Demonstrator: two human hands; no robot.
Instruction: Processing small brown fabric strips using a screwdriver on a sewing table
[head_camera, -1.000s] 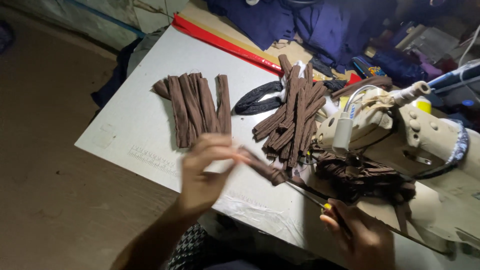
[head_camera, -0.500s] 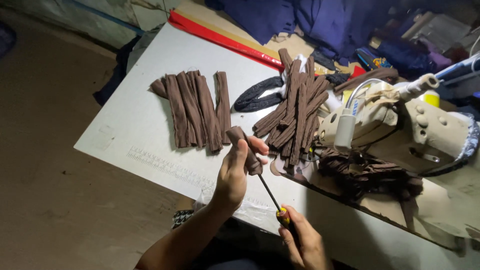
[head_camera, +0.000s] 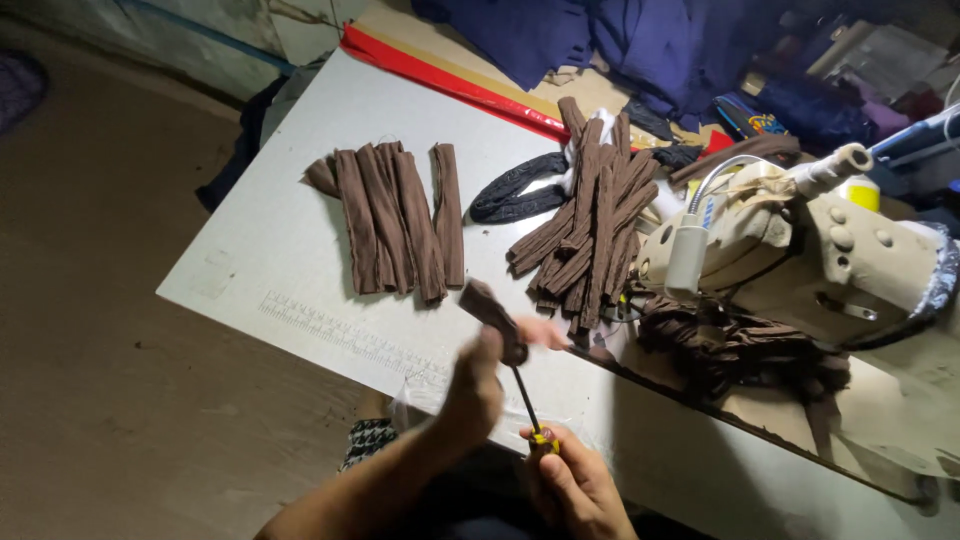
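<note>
Brown strip (head_camera: 492, 308) pinched shut in my left hand (head_camera: 478, 385) — sleeved over the rod (head_camera: 524, 398), which slants down to my right hand (head_camera: 572, 487), fist closed on its handle.

a small dark packet with bright print (head_camera: 752, 120) lies among the far cloth.
</note>
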